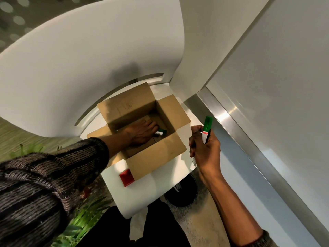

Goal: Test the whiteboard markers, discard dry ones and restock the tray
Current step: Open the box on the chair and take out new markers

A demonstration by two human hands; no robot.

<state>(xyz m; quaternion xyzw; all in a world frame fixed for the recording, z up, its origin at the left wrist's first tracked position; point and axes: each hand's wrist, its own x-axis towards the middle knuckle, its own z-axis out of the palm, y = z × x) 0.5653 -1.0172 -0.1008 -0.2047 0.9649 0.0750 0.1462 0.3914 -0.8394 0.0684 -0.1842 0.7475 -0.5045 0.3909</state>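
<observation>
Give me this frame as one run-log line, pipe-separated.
left hand: inside box, touching green marker | right hand: holds green-capped marker | red block beside box | step: picking restock markers

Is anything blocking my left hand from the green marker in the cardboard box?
Nothing visible. The flaps of the cardboard box stand open and the left hand is inside, fingertips at the green marker.

Left sleeve (44, 184): dark brown-and-black ribbed knit with fine horizontal stripes and a snug cuff. Right sleeve (261, 240): same knit, only the cuff edge showing. Left hand (142, 133), right hand (204, 150): bare.
</observation>
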